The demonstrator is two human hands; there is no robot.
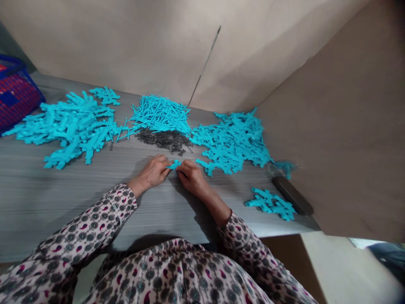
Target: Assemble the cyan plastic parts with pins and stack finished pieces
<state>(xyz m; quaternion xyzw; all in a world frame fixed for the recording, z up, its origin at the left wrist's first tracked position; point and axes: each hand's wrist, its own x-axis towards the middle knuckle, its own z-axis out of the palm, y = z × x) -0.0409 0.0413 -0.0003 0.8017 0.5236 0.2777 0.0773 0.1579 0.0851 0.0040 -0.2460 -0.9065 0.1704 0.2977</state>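
A small turquoise plastic piece (174, 164) is pinched between my two hands over the grey wood-grain table (152, 219). My left hand (153, 172) grips its left end with closed fingers. On its right end the fingers of my right hand (193, 179) are closed too, hiding much of it. Just beyond my hands lies a pile of small dark screws or pins (164, 140). Behind that is a heap of thin turquoise sticks (161, 113). Flat, branched turquoise pieces (234, 141) are piled to the right of my right hand.
Thicker turquoise parts (72, 124) form a large heap at left, beside a blue mesh basket (19, 93). More turquoise pieces (270, 202) lie near the right edge with a dark elongated case (292, 196). Panels stand behind and at right; a thin rod (205, 65) leans at the back.
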